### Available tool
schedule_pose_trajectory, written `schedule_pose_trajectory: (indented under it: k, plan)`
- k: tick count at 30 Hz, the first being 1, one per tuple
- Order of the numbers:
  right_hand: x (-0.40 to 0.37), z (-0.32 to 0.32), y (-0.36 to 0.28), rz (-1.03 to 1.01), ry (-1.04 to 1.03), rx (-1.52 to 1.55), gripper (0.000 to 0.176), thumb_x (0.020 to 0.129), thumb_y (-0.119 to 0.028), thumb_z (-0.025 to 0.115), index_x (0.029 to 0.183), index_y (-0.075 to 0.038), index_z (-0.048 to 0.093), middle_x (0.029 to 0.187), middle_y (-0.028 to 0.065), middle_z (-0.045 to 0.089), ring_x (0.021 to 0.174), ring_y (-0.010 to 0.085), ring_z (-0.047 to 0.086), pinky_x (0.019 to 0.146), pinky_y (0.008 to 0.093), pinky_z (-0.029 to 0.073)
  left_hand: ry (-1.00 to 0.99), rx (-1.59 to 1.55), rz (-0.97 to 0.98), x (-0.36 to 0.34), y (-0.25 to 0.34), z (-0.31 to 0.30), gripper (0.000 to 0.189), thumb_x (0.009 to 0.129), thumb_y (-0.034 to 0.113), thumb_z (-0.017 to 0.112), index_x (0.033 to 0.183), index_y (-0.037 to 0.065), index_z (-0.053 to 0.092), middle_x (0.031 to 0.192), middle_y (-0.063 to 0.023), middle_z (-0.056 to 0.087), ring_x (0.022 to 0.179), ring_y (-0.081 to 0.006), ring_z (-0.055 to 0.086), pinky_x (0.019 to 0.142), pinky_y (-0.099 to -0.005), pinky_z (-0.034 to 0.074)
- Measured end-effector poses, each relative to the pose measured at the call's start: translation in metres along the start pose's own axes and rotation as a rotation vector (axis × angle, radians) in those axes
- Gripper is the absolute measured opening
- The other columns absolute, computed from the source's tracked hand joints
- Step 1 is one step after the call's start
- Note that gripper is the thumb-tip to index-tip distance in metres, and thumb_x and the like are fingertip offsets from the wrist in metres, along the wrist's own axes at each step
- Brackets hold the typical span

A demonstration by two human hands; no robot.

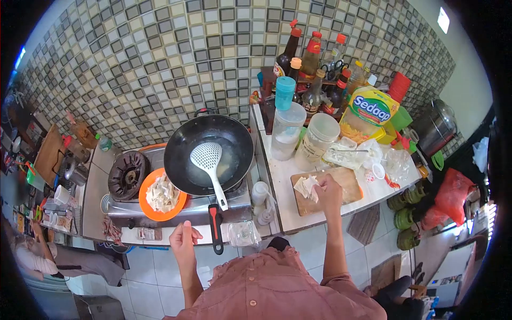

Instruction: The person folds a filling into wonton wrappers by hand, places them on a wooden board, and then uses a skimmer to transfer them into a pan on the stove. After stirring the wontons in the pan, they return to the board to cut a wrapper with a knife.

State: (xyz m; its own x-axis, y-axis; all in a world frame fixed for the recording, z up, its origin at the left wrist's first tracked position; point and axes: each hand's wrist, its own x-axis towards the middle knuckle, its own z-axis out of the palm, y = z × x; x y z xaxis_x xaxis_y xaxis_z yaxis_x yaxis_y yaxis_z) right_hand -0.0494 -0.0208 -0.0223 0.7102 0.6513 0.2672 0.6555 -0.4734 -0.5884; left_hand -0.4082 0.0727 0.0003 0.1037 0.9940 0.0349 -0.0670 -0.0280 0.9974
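My right hand (329, 191) is closed at the edge of a small pile of pale flat pieces (306, 188) on a wooden cutting board (345, 181). My left hand (184, 240) is raised in front of the stove's edge, fingers curled; what it holds, if anything, I cannot make out. A black wok (184, 133) sits on the stove, a white slotted ladle (206, 157) resting in it over some liquid. Left of the wok, an orange plate (143, 205) carries a heap of similar pale pieces (162, 194).
Clear jars (288, 136), sauce bottles (288, 53) and a yellow Sedaap bag (368, 113) stand behind the board. A black burner (128, 175) is at left. The wok's handle (215, 229) juts over the counter edge. Another person (48, 256) is at far left.
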Motion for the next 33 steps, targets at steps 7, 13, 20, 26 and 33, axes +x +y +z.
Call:
schedule_pose_trajectory:
  k: [7, 13, 20, 26, 33]
  plan:
    - [0.037, 0.046, -0.063, -0.095, -0.112, 0.528, 0.024, 0.072, -0.017, 0.07, 0.085, 0.0, 0.058, 0.068, 0.0074, 0.061, 0.06, 0.0123, 0.057, 0.056, 0.026, 0.046, 0.025, -0.038, 0.009, -0.001, -0.002, 0.002, 0.037, 0.092, 0.02, 0.047, 0.058, 0.006, 0.045, 0.054, -0.0034, 0.051, 0.047, -0.0054, 0.04, 0.046, -0.019, 0.029]
    - [0.047, 0.107, -0.111, -0.233, -0.008, 0.623, 0.049, 0.076, -0.03, 0.067, 0.108, 0.003, 0.05, 0.093, 0.0169, 0.058, 0.063, 0.0181, 0.058, 0.06, 0.0274, 0.046, 0.039, -0.018, 0.011, -0.011, 0.007, 0.008, 0.036, 0.092, 0.021, 0.047, 0.059, 0.006, 0.046, 0.054, -0.0032, 0.052, 0.047, -0.0052, 0.04, 0.045, -0.019, 0.029]
    - [0.038, 0.034, -0.065, -0.228, -0.061, 0.44, 0.036, 0.077, -0.025, 0.065, 0.101, 0.0, 0.056, 0.089, 0.0148, 0.058, 0.076, 0.0264, 0.057, 0.064, 0.032, 0.046, 0.07, -0.042, -0.024, -0.016, -0.003, -0.002, 0.036, 0.092, 0.02, 0.045, 0.058, 0.006, 0.046, 0.054, -0.0032, 0.052, 0.046, -0.0046, 0.039, 0.045, -0.0189, 0.029]
    - [0.025, -0.014, 0.001, -0.043, -0.185, -0.119, 0.031, 0.071, -0.02, 0.067, 0.096, -0.004, 0.057, 0.09, 0.0139, 0.059, 0.085, 0.0317, 0.054, 0.074, 0.0409, 0.043, 0.091, -0.039, 0.015, -0.008, 0.002, 0.001, 0.037, 0.092, 0.02, 0.045, 0.058, 0.007, 0.044, 0.054, -0.0028, 0.051, 0.046, -0.0043, 0.037, 0.045, -0.0187, 0.027]
    - [0.007, 0.008, 0.013, -0.057, -0.046, -0.029, 0.033, 0.07, -0.024, 0.067, 0.096, -0.006, 0.058, 0.1, 0.0151, 0.053, 0.096, 0.0318, 0.049, 0.083, 0.0413, 0.038, -0.014, -0.023, 0.041, 0.003, 0.005, 0.022, 0.037, 0.093, 0.02, 0.044, 0.059, 0.007, 0.043, 0.054, -0.0024, 0.049, 0.048, -0.0048, 0.038, 0.046, -0.0196, 0.028]
